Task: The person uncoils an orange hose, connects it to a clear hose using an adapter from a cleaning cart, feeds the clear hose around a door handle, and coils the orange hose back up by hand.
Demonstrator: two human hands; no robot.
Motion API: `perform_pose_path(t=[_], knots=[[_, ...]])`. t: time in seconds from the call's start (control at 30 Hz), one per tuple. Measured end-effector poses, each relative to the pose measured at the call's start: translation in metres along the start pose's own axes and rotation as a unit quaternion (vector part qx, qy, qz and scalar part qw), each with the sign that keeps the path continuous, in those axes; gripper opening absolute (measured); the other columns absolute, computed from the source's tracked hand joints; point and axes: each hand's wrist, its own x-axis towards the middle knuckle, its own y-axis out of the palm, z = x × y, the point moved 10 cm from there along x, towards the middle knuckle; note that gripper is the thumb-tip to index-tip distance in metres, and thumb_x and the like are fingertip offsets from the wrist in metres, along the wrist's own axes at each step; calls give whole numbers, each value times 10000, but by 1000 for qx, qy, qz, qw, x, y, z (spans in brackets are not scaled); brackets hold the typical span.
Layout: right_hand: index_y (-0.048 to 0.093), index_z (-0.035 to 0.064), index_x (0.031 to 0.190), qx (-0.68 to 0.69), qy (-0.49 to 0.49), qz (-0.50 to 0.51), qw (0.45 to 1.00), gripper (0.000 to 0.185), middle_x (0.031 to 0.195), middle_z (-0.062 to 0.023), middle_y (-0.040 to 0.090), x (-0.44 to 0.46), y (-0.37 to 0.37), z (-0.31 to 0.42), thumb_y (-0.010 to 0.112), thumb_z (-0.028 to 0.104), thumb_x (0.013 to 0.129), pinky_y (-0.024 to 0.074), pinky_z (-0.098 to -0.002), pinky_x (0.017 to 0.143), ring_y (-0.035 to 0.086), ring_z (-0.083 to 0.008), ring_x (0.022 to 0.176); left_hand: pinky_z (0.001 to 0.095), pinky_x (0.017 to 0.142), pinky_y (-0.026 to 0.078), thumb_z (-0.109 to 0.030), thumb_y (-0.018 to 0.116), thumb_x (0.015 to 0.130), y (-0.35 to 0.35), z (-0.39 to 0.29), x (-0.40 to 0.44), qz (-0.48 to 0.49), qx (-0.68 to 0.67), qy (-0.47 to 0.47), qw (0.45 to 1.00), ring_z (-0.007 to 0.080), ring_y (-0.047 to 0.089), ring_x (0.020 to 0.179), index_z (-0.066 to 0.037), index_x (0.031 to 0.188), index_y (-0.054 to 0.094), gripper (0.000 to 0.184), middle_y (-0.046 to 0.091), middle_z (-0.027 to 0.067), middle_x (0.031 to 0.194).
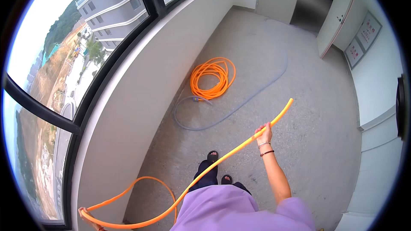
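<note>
An orange hose point(222, 157) stretches diagonally in front of my body. My right hand point(264, 134) is closed round it a short way below its free end, which points up and away from me. At the lower left, partly cut off by the view's dark rim, my left hand point(85, 214) grips the same hose where it bends back. From there a loop of the hose rises and drops past my purple shirt point(227, 207), its lower part hidden. On the floor ahead lies a coil of orange hose point(196, 79), joined at a small dark fitting point(196, 99) to a thin translucent hose point(233, 110).
A low white wall point(141, 98) with windows runs along the left. My sandalled feet point(212, 156) stand on the grey concrete floor point(299, 158). Ahead right, a door point(338, 13) stands ajar beside a doorway. Framed signs point(363, 38) hang on the right wall.
</note>
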Motion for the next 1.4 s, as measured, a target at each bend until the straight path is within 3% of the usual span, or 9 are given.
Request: perform_pose_path(t=[0.23, 0.3, 0.43, 0.53, 0.73, 0.87, 1.0, 1.1, 1.4], knots=[[433, 143, 812, -8, 121, 29, 992, 268, 649, -8, 453, 48, 170, -150, 481, 395, 891, 442, -320, 560, 473, -156, 589, 357, 684, 490, -147, 525, 819, -96, 59, 100, 100, 495, -116, 855, 259, 614, 768, -50, 849, 607, 131, 613, 111, 804], [430, 128, 812, -43, 130, 4, 991, 267, 676, -17, 450, 59, 191, -188, 498, 376, 885, 444, -360, 573, 495, -179, 643, 359, 696, 497, -140, 529, 813, -58, 46, 120, 171, 562, -79, 805, 262, 625, 790, -58, 854, 619, 129, 625, 114, 824], [235, 137, 1337, -286, 135, 79, 945, 640, 1221, -138, 448, 90, 182, -240, 575, 347, 838, 331, -525, 932, 445, -312, 1108, 373, 766, 513, -98, 551, 776, 66, -56, 116, 283, 600, -82, 744, 284, 622, 903, -97, 879, 655, 146, 639, 124, 949], [92, 160, 1395, -369, 150, 107, 911, 773, 1352, -155, 330, 84, 163, -219, 599, 293, 827, 274, -493, 1001, 347, -327, 1223, 417, 791, 489, -129, 557, 695, 205, -65, 127, 308, 433, -23, 847, 346, 595, 927, -71, 847, 667, 197, 633, 169, 943], [292, 119, 1327, -420, 134, 13, 897, 580, 1256, -154, 442, 79, -2, -104, 576, 267, 844, 425, -413, 878, 512, -250, 1057, 437, 803, 478, -231, 561, 734, 493, -337, -25, 458, 185, 212, 843, 332, 570, 966, -144, 1095, 580, 371, 596, 136, 1053], [434, 57, 1227, -585, -31, -198, 786, 490, 1064, -180, 588, 32, -190, -1, 572, 302, 826, 448, -320, 825, 574, -229, 974, 431, 834, 459, -286, 569, 774, 550, -604, -301, 610, 13, 459, 645, 339, 556, 993, -121, 1122, 560, 385, 572, 165, 1094], [410, 1, 1247, -451, -102, -362, 809, 538, 1252, -167, 474, -110, -296, 68, 479, 384, 874, 369, -344, 942, 476, -277, 1131, 386, 859, 447, -343, 544, 819, 380, -780, -550, 659, -225, 612, 375, 303, 548, 1034, -72, 1162, 533, 437, 555, 164, 1143], [360, 6, 1295, -337, -196, -416, 822, 555, 1329, -153, 393, -205, -342, 110, 424, 394, 904, 305, -338, 998, 389, -265, 1212, 359, 886, 422, -391, 486, 867, 241, -797, -664, 793, -319, 472, 215, 267, 534, 1055, -27, 1199, 499, 492, 537, 149, 1179], [354, 51, 1321, -342, -532, -470, 616, 454, 1320, -148, 385, -496, -273, 247, 376, 270, 924, 268, -393, 1001, 362, -284, 1209, 437, 986, 305, -509, 280, 903, 0, -480, -934, 985, 82, 115, -96, 293, 391, 1186, -61, 1311, 341, 609, 374, 164, 1319]])
